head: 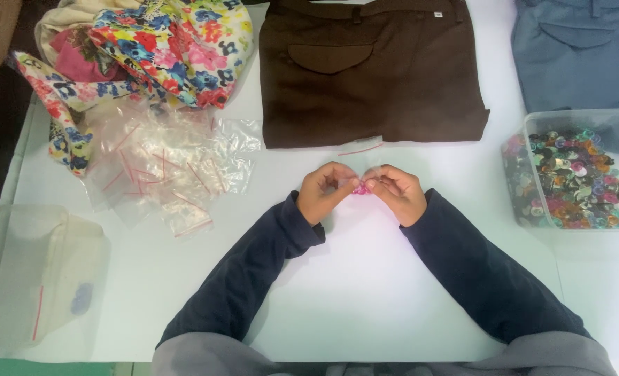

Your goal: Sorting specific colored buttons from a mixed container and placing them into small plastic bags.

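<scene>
Both hands meet at mid-desk, fingers pinched nearly shut. The left hand (321, 191) and right hand (398, 193) share a small clear bag (354, 177) with small pink pieces (359, 188) at its lower edge; held just above the white desk (365, 299), likely so nothing drops far. Whether the bag's mouth is open, cannot tell.

A loose pile of empty clear bags with red seal strips (163, 170) lies to the left, within reach. A clear tub of mixed coloured buttons (574, 177) sits at the right edge. A larger clear bag with a red strip (37, 278) rests at near left.

Folded brown trousers (372, 69) lie straight ahead, a small white tag at the waistband; folded blue trousers (581, 52) at far right; floral cloth (156, 45) bunched at far left.
</scene>
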